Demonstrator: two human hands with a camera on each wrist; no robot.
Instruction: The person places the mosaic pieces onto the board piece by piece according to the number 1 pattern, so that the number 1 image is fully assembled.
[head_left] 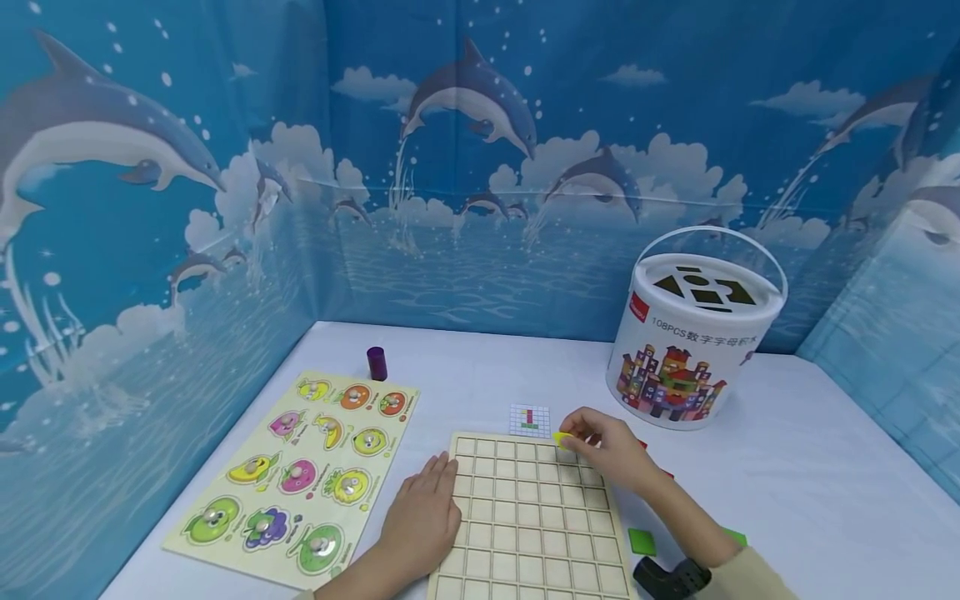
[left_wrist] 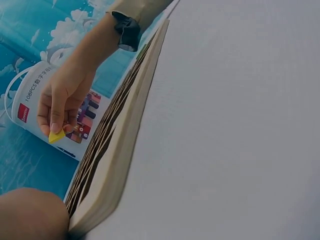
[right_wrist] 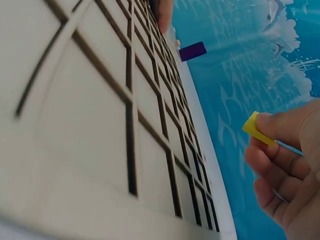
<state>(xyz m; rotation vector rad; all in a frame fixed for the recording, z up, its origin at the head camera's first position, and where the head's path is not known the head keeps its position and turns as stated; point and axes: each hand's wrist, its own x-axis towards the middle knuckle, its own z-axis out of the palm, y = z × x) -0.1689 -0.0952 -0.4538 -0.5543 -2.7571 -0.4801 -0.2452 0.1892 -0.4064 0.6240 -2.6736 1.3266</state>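
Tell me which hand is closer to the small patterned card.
Right. The right hand, pinching a yellow piece, is just right of the card; the left hand lies farther off, at the left edge of the wooden grid board.

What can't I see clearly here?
Head view: bucket, inside hidden by its walls.
Head view: fruit puzzle board, captions too small to read.
Head view: red pieces, partly covered by the right arm.
Head view: grid board, near edge cut off at bottom.
All views: yellow block, partly covered by right hand.
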